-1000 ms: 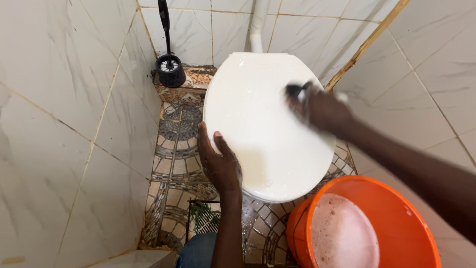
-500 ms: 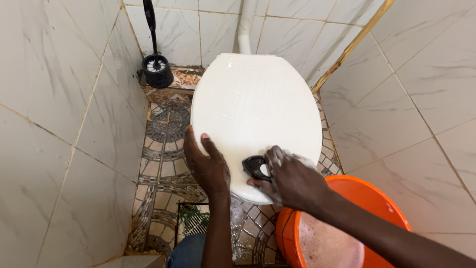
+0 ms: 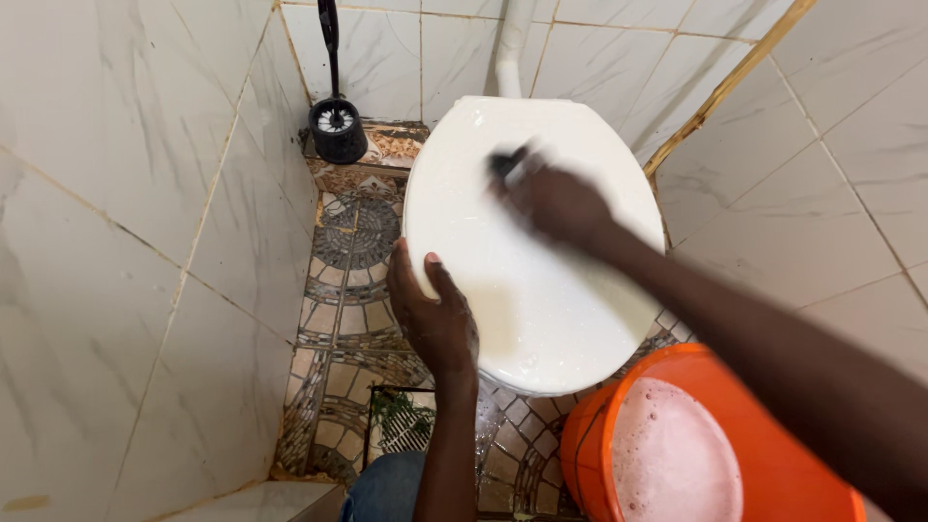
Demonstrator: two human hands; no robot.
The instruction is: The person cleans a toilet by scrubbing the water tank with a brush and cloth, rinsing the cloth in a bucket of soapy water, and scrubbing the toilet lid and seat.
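A white toilet lid (image 3: 541, 300) is closed and wet with soapy water. My left hand (image 3: 433, 314) rests flat on its left front edge, thumb on top. My right hand (image 3: 553, 201) is blurred over the far middle of the lid, shut on a small black scrub brush (image 3: 506, 162) pressed to the surface. An orange bucket (image 3: 594, 440) of foamy water stands at the lower right, under my right forearm.
A black toilet brush in its holder (image 3: 337, 130) stands in the far left corner. White marble-look tiled walls close in on both sides. The floor (image 3: 348, 290) is patterned mosaic tile with a drain grate (image 3: 401, 425) near my knee.
My right hand with the brush swept from the lid's front edge to its far middle. The left hand stayed on the lid's left edge.
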